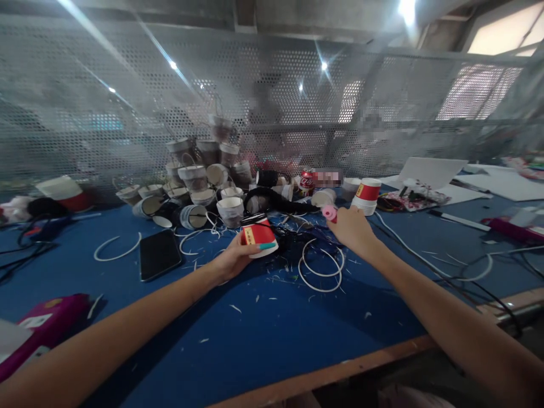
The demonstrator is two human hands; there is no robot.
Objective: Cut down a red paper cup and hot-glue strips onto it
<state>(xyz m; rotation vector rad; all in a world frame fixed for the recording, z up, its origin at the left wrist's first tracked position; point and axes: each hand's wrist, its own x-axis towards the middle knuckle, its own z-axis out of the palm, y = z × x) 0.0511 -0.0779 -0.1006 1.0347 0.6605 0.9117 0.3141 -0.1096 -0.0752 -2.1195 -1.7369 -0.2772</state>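
Note:
My left hand [236, 258] is closed around a red paper cup [260, 233] with a yellow label and a white rim. The cup is tilted on its side just above the blue table, and a teal strip shows beside its rim. Dark cord lies across and behind it. Farther right, my right hand [352, 228] is closed on a small pink object [329, 213] with a rounded end; the hand hides most of it, so its kind is unclear. Right behind that hand stands a stack of red and white paper cups [366, 195].
Small handled buckets [193, 178] are piled at the back left. A black phone [160, 255] lies left of centre. White cord loops [322, 272] and scraps lie mid-table. A red drink can [306, 182] stands behind. A magenta device [46, 323] is front left. Perforated metal screen [289, 113] rises behind.

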